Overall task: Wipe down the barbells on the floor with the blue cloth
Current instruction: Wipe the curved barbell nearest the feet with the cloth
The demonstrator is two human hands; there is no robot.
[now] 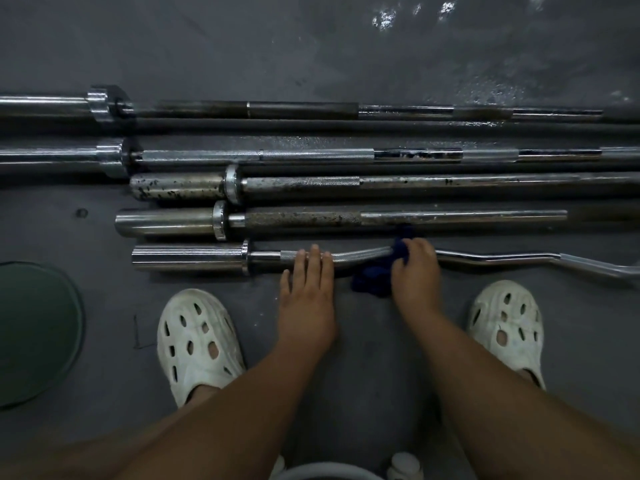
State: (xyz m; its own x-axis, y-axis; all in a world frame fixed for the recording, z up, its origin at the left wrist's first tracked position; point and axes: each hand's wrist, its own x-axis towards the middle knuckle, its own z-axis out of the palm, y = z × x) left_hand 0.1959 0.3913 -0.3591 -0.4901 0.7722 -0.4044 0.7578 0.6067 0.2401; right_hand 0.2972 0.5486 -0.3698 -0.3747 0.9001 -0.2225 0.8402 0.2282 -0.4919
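Note:
Several barbells lie side by side on the dark floor. Nearest me is a curved chrome bar [491, 257] with a sleeve at its left end. My left hand [306, 289] lies flat with straight fingers on the bar near its knurled part. My right hand [414, 271] grips the dark blue cloth [374, 277], which is wrapped round the curved bar and bunches onto the floor beside it. Behind it lies a rust-spotted straight bar [346, 218], then another spotted bar [381, 183], a chrome bar [311, 155] and a dark bar [301, 110].
My two feet in white perforated clogs [199, 344] [507, 325] stand on the floor either side of my arms. A dark green round plate [38, 330] lies at the left edge. A white object [405, 465] shows at the bottom. The floor at the back shines wet.

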